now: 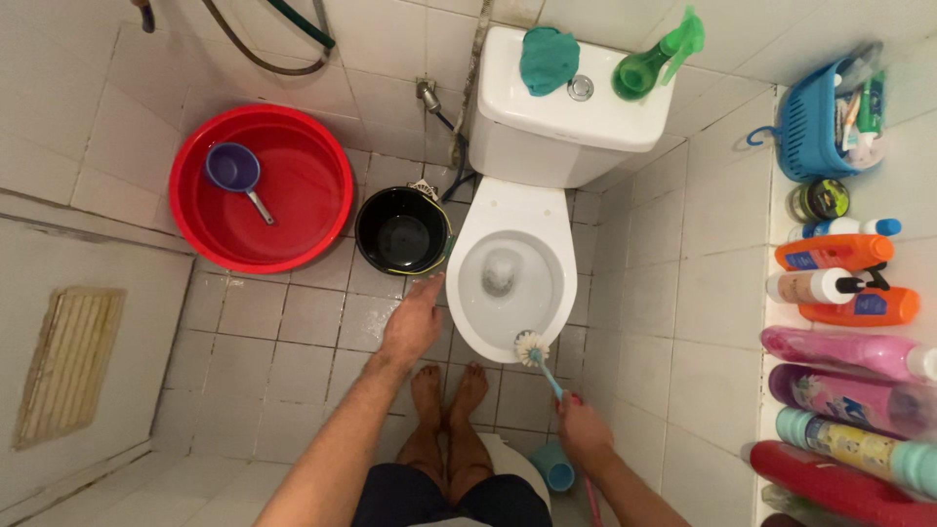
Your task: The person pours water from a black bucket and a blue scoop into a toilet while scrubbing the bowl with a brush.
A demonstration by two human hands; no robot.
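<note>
White porcelain fills the middle of the view: a toilet bowl [508,283] with its seat up, and at its front rim the bristled head of a toilet brush [543,363]. The right hand [583,429] is closed around the brush's light blue handle, holding it slanted so the head rests on or just above the rim; the angle makes it hard to tell which. The left hand [414,322] hangs open and empty, fingers loosely extended, just left of the bowl and near a black bucket [402,230]. The work in hand looks like scrubbing the bowl, at the stage of working the front edge. The next move, by my judgement, calls for tipping the head down inside the rim and keeping the handle's slant steady. A red basin [322,195] holding a purple scoop [234,170] stands further left.
</note>
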